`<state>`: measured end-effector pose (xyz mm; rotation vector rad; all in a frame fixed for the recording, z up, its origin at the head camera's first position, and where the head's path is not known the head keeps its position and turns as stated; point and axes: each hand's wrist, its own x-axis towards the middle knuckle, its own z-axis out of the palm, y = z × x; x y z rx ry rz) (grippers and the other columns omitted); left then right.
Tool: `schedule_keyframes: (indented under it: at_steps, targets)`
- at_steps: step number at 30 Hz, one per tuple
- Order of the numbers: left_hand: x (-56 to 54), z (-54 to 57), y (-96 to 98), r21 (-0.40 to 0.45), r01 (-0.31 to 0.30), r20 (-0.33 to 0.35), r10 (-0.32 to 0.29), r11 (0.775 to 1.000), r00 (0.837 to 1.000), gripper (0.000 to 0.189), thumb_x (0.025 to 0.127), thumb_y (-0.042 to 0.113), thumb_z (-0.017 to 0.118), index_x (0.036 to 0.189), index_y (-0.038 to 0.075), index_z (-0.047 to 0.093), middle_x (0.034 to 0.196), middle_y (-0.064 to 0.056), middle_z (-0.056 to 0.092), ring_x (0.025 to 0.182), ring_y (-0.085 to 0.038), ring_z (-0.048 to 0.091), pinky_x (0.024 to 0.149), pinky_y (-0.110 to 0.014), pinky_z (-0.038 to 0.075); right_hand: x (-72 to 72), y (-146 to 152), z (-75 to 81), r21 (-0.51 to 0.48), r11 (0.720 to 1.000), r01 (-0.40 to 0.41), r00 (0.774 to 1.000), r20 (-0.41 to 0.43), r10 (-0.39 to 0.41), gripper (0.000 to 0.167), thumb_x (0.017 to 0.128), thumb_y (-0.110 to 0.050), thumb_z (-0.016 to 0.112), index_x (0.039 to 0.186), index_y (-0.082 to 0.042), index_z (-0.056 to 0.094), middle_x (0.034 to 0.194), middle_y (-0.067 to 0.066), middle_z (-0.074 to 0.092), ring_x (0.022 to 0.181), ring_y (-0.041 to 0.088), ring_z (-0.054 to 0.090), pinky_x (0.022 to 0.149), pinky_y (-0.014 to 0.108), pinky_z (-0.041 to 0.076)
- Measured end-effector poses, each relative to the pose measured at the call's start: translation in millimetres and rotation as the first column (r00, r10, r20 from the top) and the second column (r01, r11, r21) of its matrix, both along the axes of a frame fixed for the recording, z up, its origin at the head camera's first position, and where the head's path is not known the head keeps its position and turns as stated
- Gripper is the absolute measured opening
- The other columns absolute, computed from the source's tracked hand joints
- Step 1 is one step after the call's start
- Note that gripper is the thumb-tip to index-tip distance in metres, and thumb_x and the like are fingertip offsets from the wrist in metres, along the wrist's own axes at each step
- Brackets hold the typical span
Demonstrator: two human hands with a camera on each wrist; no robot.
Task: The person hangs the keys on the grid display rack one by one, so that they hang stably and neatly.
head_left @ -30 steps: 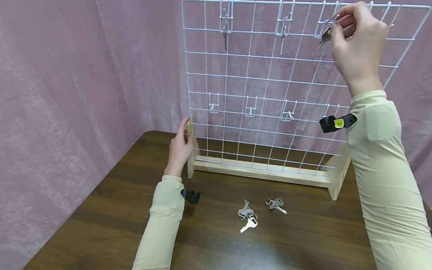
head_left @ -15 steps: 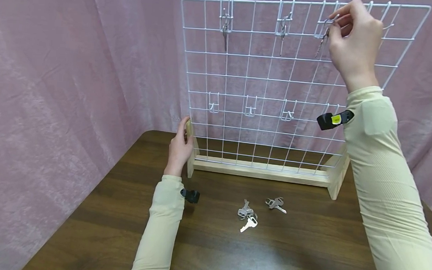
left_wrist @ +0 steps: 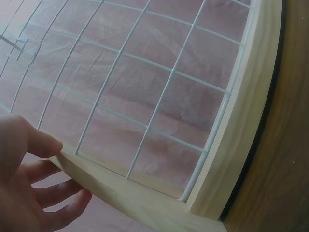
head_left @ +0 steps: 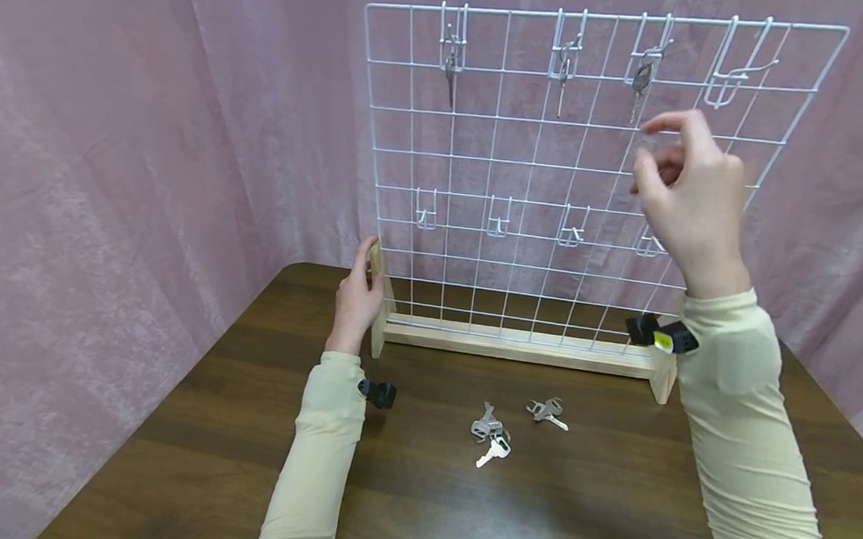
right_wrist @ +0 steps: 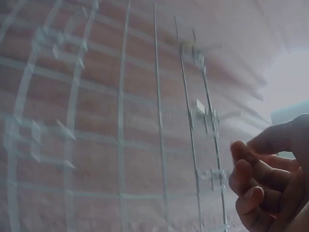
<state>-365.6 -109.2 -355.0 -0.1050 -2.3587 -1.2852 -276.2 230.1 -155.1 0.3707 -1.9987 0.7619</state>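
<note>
A white wire grid rack (head_left: 607,16) stands upright in a wooden base (head_left: 516,346). My left hand (head_left: 356,302) holds the base's left side post (left_wrist: 111,188), thumb on one face and fingers behind it in the left wrist view. Just below the third top hook, my right hand (head_left: 695,196) hangs in the air with fingers loosely bent and nothing between them. A ringed key (head_left: 642,80) hangs on that hook, apart from the fingertips. Further left on the top row hang another key (head_left: 563,74) and a third key (head_left: 451,62).
The top-right hook (head_left: 741,74) bears nothing, like the lower row of hooks (head_left: 498,224). Two sets of keys lie on the wooden table (head_left: 415,502) before the rack: one bunch (head_left: 490,432) and a smaller one (head_left: 548,411). A pink curtain (head_left: 186,119) hangs behind.
My right hand has let go of the key at the third top hook and moved down. The key now hangs there. My left hand stays on the post.
</note>
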Motion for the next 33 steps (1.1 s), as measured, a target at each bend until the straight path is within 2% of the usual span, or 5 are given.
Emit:
schedule_keyframes:
  at_steps: [5, 13, 17, 27, 33]
  targets:
    - [-2.1, 1.0, 1.2, -0.010, -0.009, -0.015, 0.009, 1.000, 1.000, 0.059, 0.099, 0.011, 0.048, 0.149, 0.035, 0.029, 0.136, -0.018, 0.057, 0.105, -0.036, 0.065, 0.080, -0.051, 0.055, 14.7, -8, -45.4, 0.110, 0.994, -0.026, 0.999, -0.042, 0.031, 0.014, 0.091, -0.006, 0.057, 0.100, 0.000, 0.066, 0.062, 0.010, 0.068, 0.052, -0.023, 0.037, 0.050, 0.007, 0.028]
    - [-1.6, 0.7, 3.5, -0.010, -0.003, -0.008, 0.002, 1.000, 1.000, 0.060, 0.098, 0.011, 0.049, 0.149, 0.036, 0.028, 0.138, -0.018, 0.056, 0.106, -0.037, 0.065, 0.079, -0.051, 0.056, 20.2, -20, -106.9, 0.154, 0.988, 0.011, 0.998, 0.054, -0.019, 0.009, 0.089, -0.008, 0.059, 0.093, -0.006, 0.067, 0.064, 0.005, 0.068, 0.050, 0.010, 0.054, 0.048, 0.026, 0.035]
    - [-0.9, -1.6, 5.3, -0.007, 0.007, -0.010, -0.007, 1.000, 1.000, 0.060, 0.098, 0.010, 0.049, 0.149, 0.035, 0.029, 0.138, -0.019, 0.056, 0.105, -0.037, 0.065, 0.079, -0.051, 0.055, 21.5, -21, -129.4, 0.153, 0.988, 0.030, 0.994, 0.101, -0.046, 0.007, 0.089, -0.009, 0.060, 0.091, -0.007, 0.066, 0.065, 0.005, 0.068, 0.050, 0.016, 0.056, 0.047, 0.028, 0.034]
    - [0.2, -6.2, 3.3, -0.003, 0.010, -0.012, -0.010, 1.000, 1.000, 0.060, 0.097, 0.009, 0.049, 0.149, 0.035, 0.030, 0.138, -0.019, 0.056, 0.105, -0.037, 0.065, 0.079, -0.051, 0.055, 20.0, -23, -145.9, 0.177, 0.984, 0.027, 0.987, 0.154, -0.054, 0.004, 0.087, -0.011, 0.061, 0.088, -0.010, 0.065, 0.065, 0.002, 0.066, 0.050, 0.013, 0.052, 0.046, 0.028, 0.032]
    - [1.5, -3.4, -0.7, 0.005, 0.001, -0.021, 0.000, 1.000, 1.000, 0.060, 0.098, 0.010, 0.049, 0.148, 0.035, 0.030, 0.137, -0.020, 0.056, 0.105, -0.037, 0.065, 0.079, -0.051, 0.056, 19.0, -25, -141.9, 0.219, 0.974, -0.066, 0.976, 0.215, 0.018, 0.005, 0.089, -0.011, 0.061, 0.089, -0.011, 0.066, 0.066, 0.000, 0.065, 0.054, 0.009, 0.050, 0.049, 0.026, 0.036]
